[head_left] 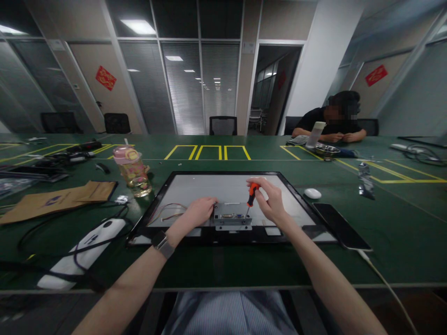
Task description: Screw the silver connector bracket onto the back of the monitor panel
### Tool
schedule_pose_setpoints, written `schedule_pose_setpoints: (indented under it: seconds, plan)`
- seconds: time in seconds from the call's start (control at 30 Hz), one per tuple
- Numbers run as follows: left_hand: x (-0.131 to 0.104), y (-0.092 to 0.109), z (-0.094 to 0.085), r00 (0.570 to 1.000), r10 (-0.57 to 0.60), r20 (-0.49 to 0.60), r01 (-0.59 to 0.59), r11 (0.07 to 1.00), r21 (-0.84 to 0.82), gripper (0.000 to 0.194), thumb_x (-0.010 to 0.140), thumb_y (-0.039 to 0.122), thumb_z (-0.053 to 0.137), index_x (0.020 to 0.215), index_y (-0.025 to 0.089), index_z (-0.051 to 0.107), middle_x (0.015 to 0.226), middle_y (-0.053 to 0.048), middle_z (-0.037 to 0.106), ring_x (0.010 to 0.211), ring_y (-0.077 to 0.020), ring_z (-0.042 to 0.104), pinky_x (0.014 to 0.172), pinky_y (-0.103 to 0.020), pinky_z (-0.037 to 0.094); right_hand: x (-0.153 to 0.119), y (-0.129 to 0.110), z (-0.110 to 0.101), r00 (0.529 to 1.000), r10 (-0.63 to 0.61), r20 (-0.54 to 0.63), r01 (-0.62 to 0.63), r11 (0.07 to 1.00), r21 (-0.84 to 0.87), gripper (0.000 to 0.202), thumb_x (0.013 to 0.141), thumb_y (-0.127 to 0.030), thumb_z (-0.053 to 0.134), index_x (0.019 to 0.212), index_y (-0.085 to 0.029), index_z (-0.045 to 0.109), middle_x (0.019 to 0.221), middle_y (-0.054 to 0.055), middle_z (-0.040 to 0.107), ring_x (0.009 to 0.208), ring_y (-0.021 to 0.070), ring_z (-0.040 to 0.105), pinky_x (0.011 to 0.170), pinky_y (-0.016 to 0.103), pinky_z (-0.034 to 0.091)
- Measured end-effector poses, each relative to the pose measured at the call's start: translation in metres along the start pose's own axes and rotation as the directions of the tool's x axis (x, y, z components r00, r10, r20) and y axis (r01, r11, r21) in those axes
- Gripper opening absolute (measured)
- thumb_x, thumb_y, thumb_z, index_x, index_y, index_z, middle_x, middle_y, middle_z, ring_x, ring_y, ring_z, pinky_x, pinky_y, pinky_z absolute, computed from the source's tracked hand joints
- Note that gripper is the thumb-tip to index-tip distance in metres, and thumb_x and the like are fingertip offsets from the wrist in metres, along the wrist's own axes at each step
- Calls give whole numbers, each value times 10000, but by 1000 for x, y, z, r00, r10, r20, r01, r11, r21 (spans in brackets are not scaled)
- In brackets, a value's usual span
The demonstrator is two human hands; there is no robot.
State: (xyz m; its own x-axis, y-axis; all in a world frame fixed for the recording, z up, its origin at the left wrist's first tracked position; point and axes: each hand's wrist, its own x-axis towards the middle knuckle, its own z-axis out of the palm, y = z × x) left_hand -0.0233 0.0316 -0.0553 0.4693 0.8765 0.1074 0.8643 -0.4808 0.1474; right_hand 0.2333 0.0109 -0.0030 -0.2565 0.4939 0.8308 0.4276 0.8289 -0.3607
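Note:
A flat panel with a black frame (295, 195) lies on the green table, its grey back facing up. Near its front edge sits a metal bracket box (232, 218) with connector ports. My right hand (268, 199) is closed on an orange and black screwdriver (252, 193), which points down with its tip at the right part of the box. My left hand (200, 211) rests at the left end of the box, its fingertips against it; whether they grip it is hard to see. Thin cables (171, 214) lie on the panel left of that hand.
Left of the panel are a pink-lidded cup (131, 170), a brown paper bag (63, 197) and a white power strip (84, 251) with black cables. On the right lie a phone (342, 225) and a white case (312, 193). A person (328, 121) sits across the table.

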Motion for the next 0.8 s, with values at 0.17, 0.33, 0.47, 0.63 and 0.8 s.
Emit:
schedule_pose_setpoints:
  seconds: [0.17,0.33,0.47,0.63,0.8]
  plan:
    - [1,-1,1,1000,-1,8,1,1000,-2,332,941,143,371,1193,169,587,1169,-121,681,1056,-246,655,923,-365,493,2,-6,5,999,32,-16,-31,998,50,268,873,-184,511,1123,-227,596,858,40,672,735,185,633,723,344,519]
    - [0,0,0,1000,-2,3,2,1000,-8,339,941,144,373,1210,176,576,1192,-117,672,1072,-243,646,929,-366,487,6,-9,7,999,1,-47,-2,1000,-29,181,856,-267,641,1029,-226,612,776,23,626,683,185,585,689,345,495]
    - [-1,0,-2,1000,3,0,-3,1000,-17,330,944,149,374,1201,182,578,1170,-110,680,1057,-241,650,916,-359,490,5,-9,7,997,23,-67,-25,999,-28,137,871,-291,633,990,-224,617,772,26,610,696,190,572,697,350,482]
    - [0,0,0,1000,4,2,-4,1000,-1,322,943,145,371,1186,177,581,1163,-111,682,1055,-242,655,913,-357,493,1,-5,8,997,62,-55,-59,996,64,179,943,-245,482,1049,-220,624,833,43,646,783,197,616,748,347,485]
    - [1,0,1,1000,0,2,0,1000,13,329,934,134,380,1189,170,584,1165,-109,686,1065,-243,652,925,-362,491,1,-5,7,1000,30,9,-31,992,124,219,960,-241,452,1090,-218,625,905,58,677,837,204,634,777,362,496]
